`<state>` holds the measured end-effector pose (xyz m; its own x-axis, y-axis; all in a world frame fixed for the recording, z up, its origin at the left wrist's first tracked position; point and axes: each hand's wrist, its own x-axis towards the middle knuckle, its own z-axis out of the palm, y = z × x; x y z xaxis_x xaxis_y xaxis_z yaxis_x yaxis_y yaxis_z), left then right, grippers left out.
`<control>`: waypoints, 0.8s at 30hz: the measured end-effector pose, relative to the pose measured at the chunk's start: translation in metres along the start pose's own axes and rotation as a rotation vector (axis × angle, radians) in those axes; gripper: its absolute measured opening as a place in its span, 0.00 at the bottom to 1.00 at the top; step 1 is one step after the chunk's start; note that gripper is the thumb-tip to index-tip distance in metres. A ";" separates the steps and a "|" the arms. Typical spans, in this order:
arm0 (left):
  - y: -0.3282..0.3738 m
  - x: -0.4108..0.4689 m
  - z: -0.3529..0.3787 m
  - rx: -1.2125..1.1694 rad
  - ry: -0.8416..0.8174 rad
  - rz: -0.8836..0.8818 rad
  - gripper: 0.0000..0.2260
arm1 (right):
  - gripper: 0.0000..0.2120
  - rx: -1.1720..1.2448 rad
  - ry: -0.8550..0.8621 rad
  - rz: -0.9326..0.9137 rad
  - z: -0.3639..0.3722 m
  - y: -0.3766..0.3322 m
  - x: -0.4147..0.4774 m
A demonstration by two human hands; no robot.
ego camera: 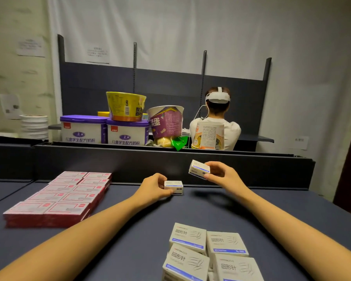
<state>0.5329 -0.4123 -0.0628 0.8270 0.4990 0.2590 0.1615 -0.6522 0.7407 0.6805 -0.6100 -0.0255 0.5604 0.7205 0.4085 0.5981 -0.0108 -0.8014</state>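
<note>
shelf point(130, 230): your forearms stretch across it, elbows cut off.
grey box stack point(209, 250): near edge, front row cut by the frame bottom.
left hand point(153, 186): your fingers curl round left box point(175, 186), which sits on the shelf by the back wall, left end hidden.
right hand point(219, 172): thumb and fingers pinch right box point(199, 169), tilted, off the shelf.

dim, soft overhead light | faint shadows | wide-angle edge warp | slight blur

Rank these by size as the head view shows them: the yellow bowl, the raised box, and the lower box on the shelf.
1. yellow bowl.
2. raised box in right hand and lower box in left hand: nearly alike, tilt differs, so unranked.
</note>
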 end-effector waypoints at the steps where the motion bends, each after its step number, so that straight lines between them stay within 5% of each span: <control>1: -0.001 0.001 0.000 -0.007 0.004 0.001 0.21 | 0.16 -0.017 0.014 -0.002 0.003 0.008 0.001; 13: -0.007 0.015 0.006 -0.041 0.059 0.041 0.19 | 0.18 -0.175 -0.192 0.044 0.016 0.041 0.020; 24: 0.018 -0.008 -0.003 -0.066 0.177 0.083 0.22 | 0.22 -0.322 0.031 -0.085 0.015 0.023 0.006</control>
<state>0.5271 -0.4262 -0.0495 0.7273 0.5419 0.4213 0.0564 -0.6588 0.7502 0.6895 -0.5955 -0.0479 0.5153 0.7066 0.4849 0.7909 -0.1742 -0.5866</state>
